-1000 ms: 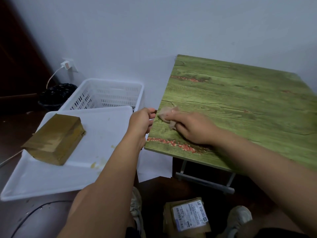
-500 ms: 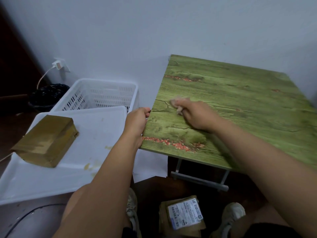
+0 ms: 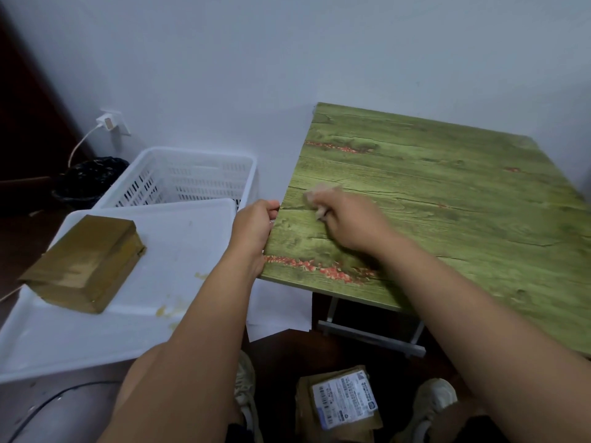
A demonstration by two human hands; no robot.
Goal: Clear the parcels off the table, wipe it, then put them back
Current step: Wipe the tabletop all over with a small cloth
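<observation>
— While the labelled parcel lies on the floor between the shoes, where are the hands?
— On the table. Left hand grips its left edge, fingers curled over the rim.
— And the right hand?
— Near that same edge, fingers bunched on a pale cloth pressed to the top.
— The other parcel?
— The brown parcel sits on the white tray, near its left edge. Behind the tray stands a white basket.
</observation>
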